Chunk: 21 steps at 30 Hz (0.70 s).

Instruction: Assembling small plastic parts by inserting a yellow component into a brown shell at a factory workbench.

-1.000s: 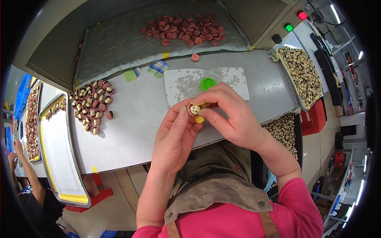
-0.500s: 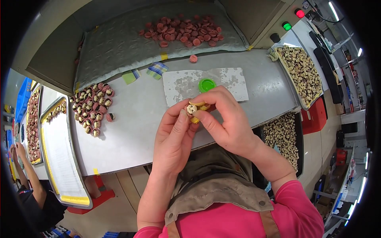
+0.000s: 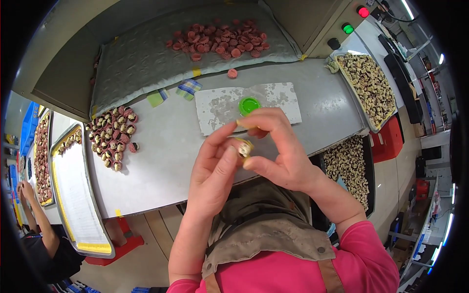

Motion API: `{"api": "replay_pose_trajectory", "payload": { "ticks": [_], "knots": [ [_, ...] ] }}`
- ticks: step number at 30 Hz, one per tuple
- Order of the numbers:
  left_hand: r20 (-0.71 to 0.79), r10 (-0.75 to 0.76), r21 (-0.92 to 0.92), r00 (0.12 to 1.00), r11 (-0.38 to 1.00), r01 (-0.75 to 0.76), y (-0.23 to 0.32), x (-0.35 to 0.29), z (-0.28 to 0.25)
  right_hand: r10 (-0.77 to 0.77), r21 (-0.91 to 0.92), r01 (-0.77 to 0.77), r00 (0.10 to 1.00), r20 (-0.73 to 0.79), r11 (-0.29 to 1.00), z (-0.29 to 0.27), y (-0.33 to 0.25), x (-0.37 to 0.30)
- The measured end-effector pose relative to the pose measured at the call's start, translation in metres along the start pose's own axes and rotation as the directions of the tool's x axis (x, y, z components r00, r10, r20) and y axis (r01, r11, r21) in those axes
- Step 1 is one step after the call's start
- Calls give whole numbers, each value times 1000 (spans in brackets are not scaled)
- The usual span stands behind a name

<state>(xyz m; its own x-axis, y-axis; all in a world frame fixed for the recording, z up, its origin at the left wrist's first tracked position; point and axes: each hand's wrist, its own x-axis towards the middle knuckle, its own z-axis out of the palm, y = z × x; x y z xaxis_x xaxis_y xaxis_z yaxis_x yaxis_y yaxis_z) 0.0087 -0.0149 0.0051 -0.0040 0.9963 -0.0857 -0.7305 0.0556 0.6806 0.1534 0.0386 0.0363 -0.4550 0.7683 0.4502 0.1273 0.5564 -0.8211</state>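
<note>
Above the near edge of the work table, my left hand pinches a small cream-and-dark piece between thumb and fingers. Its lower side is hidden by the fingers. My right hand is spread around the piece, thumb low beside it and index finger raised above, with yellow covers at the fingertips. Whether the right thumb touches the piece I cannot tell. Just beyond the hands, a round green lid-like dish rests on a stained white sheet.
Pink fluted cups lie heaped on a grey padded mat. Filled pink cups cluster at left beside a paper-lined tray. Cream-and-dark pieces fill a right-hand tray and a black bin. Another person's hands show far left.
My right fingers have spread away from the piece, its index finger lifting. The piece stays in my left hand and has tilted. The view has shifted slightly.
</note>
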Motion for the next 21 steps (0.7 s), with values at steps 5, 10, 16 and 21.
{"api": "replay_pose_trajectory", "payload": {
  "ticks": [5,10,16,21],
  "knots": [
    [170,-121,74,978,991,110,6,10,7,-68,-34,75,980,187,997,-10,16,-4],
    [180,-160,129,971,982,138,1,17,10,-114,63,103,971,212,993,-19,32,-9],
    [153,-168,213,974,968,134,-7,20,19,-105,145,94,992,71,985,-19,39,-20],
    [146,-183,213,972,966,149,-5,20,26,-183,-7,184,980,75,983,-26,35,-17]
  ]
}}
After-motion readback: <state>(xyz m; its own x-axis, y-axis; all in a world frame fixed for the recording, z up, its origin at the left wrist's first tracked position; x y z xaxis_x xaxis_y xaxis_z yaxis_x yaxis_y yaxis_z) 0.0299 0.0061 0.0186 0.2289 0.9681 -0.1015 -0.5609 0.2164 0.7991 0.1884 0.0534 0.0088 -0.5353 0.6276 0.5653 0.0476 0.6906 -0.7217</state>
